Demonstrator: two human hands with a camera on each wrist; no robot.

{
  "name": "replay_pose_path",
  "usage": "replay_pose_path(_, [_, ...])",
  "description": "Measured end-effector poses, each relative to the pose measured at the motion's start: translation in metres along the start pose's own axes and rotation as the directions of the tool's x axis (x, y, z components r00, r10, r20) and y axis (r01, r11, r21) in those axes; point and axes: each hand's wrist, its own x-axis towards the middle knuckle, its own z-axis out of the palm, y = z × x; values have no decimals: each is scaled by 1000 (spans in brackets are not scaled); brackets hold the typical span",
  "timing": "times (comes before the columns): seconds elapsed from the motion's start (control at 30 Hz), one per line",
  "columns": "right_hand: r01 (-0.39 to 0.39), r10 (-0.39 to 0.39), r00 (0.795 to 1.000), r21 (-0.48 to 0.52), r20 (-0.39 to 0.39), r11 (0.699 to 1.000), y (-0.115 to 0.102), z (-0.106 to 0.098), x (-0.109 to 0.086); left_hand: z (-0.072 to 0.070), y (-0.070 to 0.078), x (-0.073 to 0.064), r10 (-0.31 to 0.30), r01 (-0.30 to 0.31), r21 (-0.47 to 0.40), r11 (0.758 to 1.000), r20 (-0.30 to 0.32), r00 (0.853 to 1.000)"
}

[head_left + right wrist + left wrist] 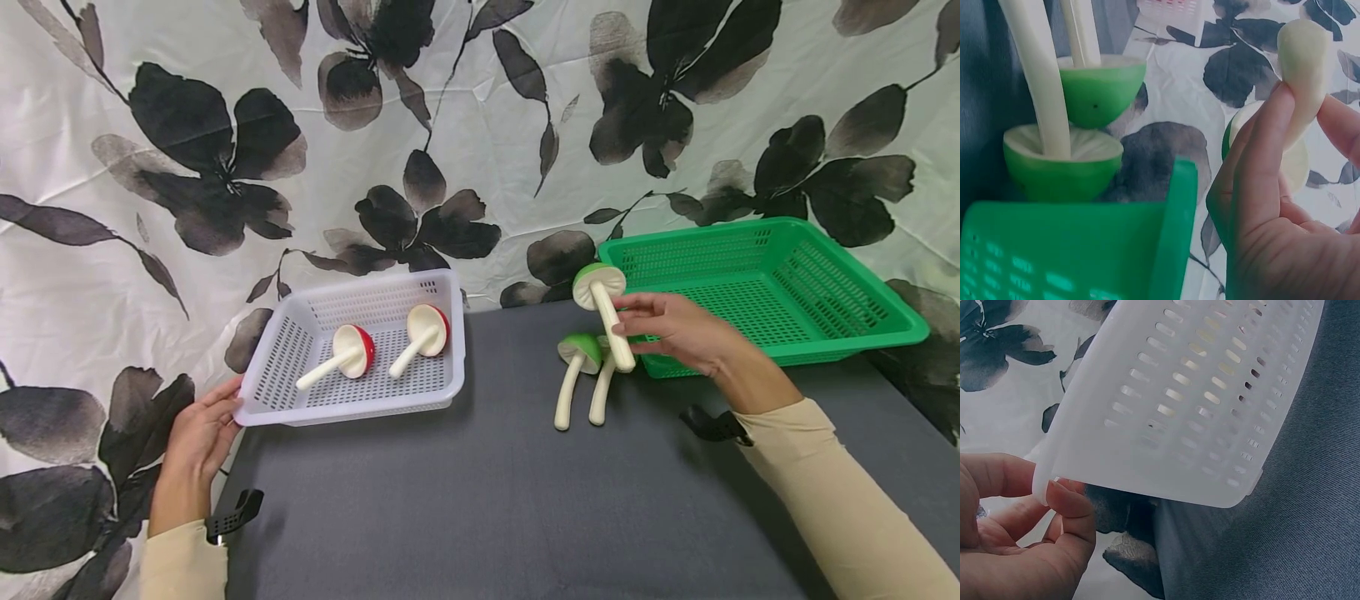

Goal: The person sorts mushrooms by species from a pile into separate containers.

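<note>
In the head view my right hand [678,329] pinches the white stem of a green-capped toy mushroom [611,321], held up beside the green basket's left end. Two more green-capped mushrooms [573,375] lie on the table just below it; the cap of one is mostly hidden behind the held stem. On the left, my left hand [201,437] grips the near left corner of the white basket [420,406], thumb and fingers on its rim [1047,469]. Inside that basket lie two red-capped mushrooms [363,352], stems toward the lower left.
A green perforated basket [825,346] stands at the table's back right, with no mushroom visible in it. The grey table [480,500] spreads below both baskets. Behind hangs a white cloth [525,150] with dark flowers. Dark straps [708,425] are on both wrists.
</note>
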Motion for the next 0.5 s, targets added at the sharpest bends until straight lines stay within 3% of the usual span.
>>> replay_pose_path(0.5, [-21,20,1000,-66,-22,998,-3,-29,1,-2,-1,1,11,-11,-11,1000,14,1000])
